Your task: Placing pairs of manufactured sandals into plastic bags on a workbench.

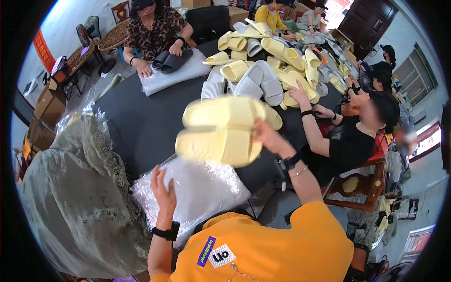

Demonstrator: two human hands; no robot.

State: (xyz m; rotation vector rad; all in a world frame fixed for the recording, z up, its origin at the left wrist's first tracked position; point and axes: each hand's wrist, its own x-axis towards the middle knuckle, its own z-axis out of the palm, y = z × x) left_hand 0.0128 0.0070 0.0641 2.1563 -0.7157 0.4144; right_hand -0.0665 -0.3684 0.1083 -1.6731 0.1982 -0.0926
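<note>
Head view, right hand (268,137): fingers pinched around a pair of pale yellow slippers (220,131), stacked sole to sole, raised above the dark table (141,127) (blurred with motion).
Head view, left hand (162,188): fingers spread flat on a stack of clear plastic bags (206,188) at the near table edge.
Risk: pair likely to slide apart or drop, gripped at one end only; glossy film apt to slip under the palm.
Materials: moulded foam, ribbed soles, rounded toes; crinkly thin bags; coarse woven sack (75,197) on the left.
Beyond: heap of yellow and white slippers (272,61) mid-table, co-workers seated around.
</note>
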